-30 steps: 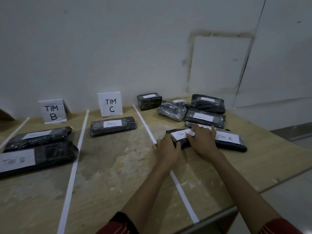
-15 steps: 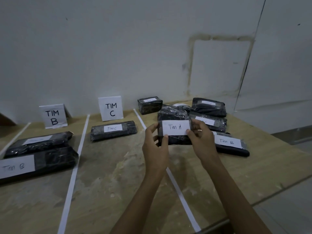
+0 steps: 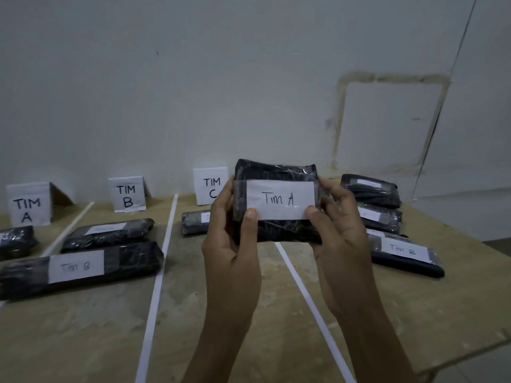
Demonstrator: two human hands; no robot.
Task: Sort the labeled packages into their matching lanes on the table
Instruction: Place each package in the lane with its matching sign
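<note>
Both hands hold up a black wrapped package [image 3: 276, 172] with a white label reading "Tim A", face toward the camera, above the table. My left hand [image 3: 232, 252] grips its left end, thumb on the label's lower corner. My right hand [image 3: 340, 239] grips the right end the same way. Standing sign cards mark the lanes: TIM A [image 3: 27, 205], TIM B [image 3: 127, 195], TIM C [image 3: 210, 186]. White tape lines [image 3: 157, 277] divide the wooden table [image 3: 83, 335] into lanes.
Two black packages lie in the B lane, the nearer one [image 3: 80, 268] labeled "Tim B". One package [image 3: 15, 240] lies in the A lane, one [image 3: 193, 222] in the C lane. A pile of several packages [image 3: 387, 217] sits at the right, one [image 3: 406, 254] labeled "Tim B".
Both hands took the "Tim A" package off the table at the right pile and raised it up, label facing me. The view shifted left, bringing the TIM A sign in.
</note>
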